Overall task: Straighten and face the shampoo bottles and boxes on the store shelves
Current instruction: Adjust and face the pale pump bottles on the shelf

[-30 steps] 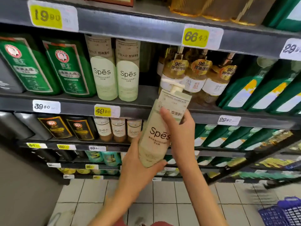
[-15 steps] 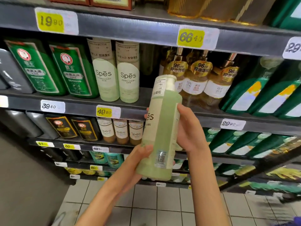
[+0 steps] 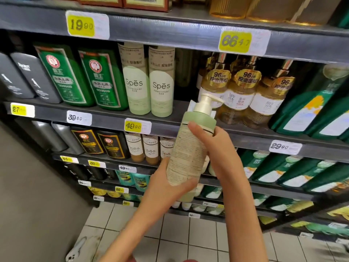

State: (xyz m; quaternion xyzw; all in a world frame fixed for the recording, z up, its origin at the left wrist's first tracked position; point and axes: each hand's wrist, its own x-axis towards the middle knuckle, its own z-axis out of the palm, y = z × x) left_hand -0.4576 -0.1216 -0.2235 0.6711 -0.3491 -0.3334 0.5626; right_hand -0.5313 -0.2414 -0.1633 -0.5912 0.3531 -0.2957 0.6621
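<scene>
Lying nearest, at the lower left margin, a pale flat object (image 3: 75,249) rests on the tiled floor (image 3: 188,233); what it is cannot be determined. Above the tiles, both forearms rise toward the shelving. The left hand (image 3: 170,186) grips the lower body of a pale green pump bottle (image 3: 188,154), fingers wrapped behind it and thumb laid across the front near the base. The right hand (image 3: 217,148) grips the upper body, one finger lying along the front just below the shoulder. The pump bottle is held in the air in front of the shelving, clear of every shelf, its top tilted slightly to the right, its fine-print back label toward the camera and its cream pump head (image 3: 205,103) pointing right. It hides part of a row of brown-bottomed Spes bottles (image 3: 151,150) on the shelf below. Behind it runs the grey shelf edge (image 3: 47,114), carrying a yellow 49.90 price tag (image 3: 137,126). On that shelf two matching Spes bottles (image 3: 162,84) stand upright, touching, labels forward. Left of them stand green bottles (image 3: 102,78), then dark grey bottles (image 3: 35,78). To the right stand amber pump bottles (image 3: 243,91), packed close, then green packs (image 3: 311,106). Between the Spes bottles and the amber pump bottles lies a dark open gap (image 3: 186,103) at the shelf front, directly behind the pump head; something dim stands deeper in it. The upper shelf rail (image 3: 170,33) limits headroom above the gap.
</scene>
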